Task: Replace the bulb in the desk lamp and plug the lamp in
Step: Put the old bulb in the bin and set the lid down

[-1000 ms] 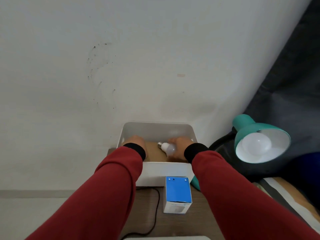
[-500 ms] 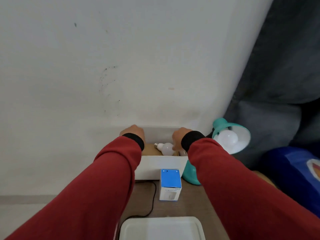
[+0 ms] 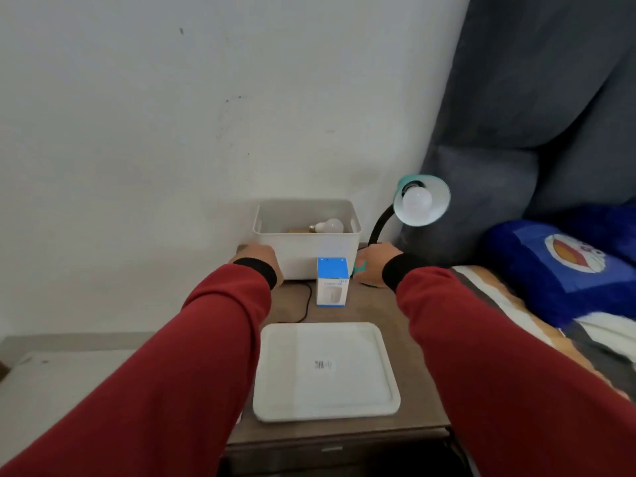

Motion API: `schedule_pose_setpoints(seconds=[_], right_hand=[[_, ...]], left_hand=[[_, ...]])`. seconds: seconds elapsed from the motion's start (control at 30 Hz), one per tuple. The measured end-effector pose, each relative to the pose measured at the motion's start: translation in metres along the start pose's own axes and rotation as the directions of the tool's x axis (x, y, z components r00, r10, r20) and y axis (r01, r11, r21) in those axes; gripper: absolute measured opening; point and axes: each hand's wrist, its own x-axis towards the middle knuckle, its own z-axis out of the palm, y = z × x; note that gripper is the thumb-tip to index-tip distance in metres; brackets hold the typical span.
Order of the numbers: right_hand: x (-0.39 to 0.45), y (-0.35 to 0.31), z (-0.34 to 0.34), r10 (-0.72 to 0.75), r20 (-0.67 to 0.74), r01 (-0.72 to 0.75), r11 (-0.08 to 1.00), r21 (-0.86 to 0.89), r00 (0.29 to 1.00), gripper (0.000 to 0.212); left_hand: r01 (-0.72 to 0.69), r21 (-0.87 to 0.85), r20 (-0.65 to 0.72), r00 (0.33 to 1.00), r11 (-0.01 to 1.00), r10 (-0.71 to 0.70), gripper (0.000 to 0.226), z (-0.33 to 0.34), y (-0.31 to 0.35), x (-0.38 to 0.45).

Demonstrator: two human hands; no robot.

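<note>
Against a bare wall, the bedside table [image 3: 406, 342] is carrying the lamp [image 3: 420, 200], bulb fitted, while the left hand [image 3: 258, 259] is resting empty beside the bin [image 3: 303, 259] holding a loose bulb [image 3: 328, 226] and the right hand [image 3: 375, 266] is closing on the lamp base, suggesting plugging in comes next.

We count two bulbs — one [image 3: 331, 226] lying in the bin, one [image 3: 417, 201] screwed into the lamp. We see one lamp [image 3: 421, 197], one white bin [image 3: 306, 254], one blue-and-white box [image 3: 332, 286], one white tray [image 3: 326, 371], one black cord [image 3: 304, 306] — and two hands, left [image 3: 258, 259] and right [image 3: 375, 265].
</note>
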Motion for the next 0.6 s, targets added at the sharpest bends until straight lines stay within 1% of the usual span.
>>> schedule_pose_setpoints(seconds=[0.07,0.17,0.23,0.3,0.4,0.5,0.6], right_hand=[[-0.018,-0.002,0.023,0.043,0.009,-0.044,0.997,0.068,0.999,0.040],[-0.042,-0.002,0.062,0.105,0.027,-0.108,0.968,0.228,0.994,0.038],[-0.053,-0.001,0.092,0.132,0.042,-0.139,0.939,0.314,0.990,0.047],[-0.061,0.002,0.120,0.143,0.088,-0.166,0.911,0.378,0.986,0.054],[-0.070,0.006,0.154,0.171,0.119,-0.205,0.889,0.410,0.978,0.062],[-0.079,0.008,0.178,0.217,0.141,-0.256,0.882,0.396,0.966,0.072],[-0.083,0.010,0.195,0.233,0.185,-0.293,0.847,0.445,0.955,0.078]], left_hand=[[0.005,-0.010,0.038,0.999,1.000,-0.005,0.033,0.026,-0.004,-0.016],[0.026,-0.072,0.053,0.998,0.997,-0.022,0.041,0.067,-0.006,-0.041],[0.061,-0.151,0.088,0.995,0.987,-0.048,0.053,0.094,-0.006,-0.060],[0.101,-0.212,0.134,0.988,0.972,-0.074,0.064,0.116,-0.006,-0.074],[0.137,-0.270,0.163,0.982,0.953,-0.094,0.073,0.144,-0.003,-0.087],[0.134,-0.293,0.126,0.987,0.947,-0.100,0.076,0.163,0.001,-0.097],[0.125,-0.284,0.084,0.991,0.951,-0.105,0.076,0.173,0.002,-0.099]])
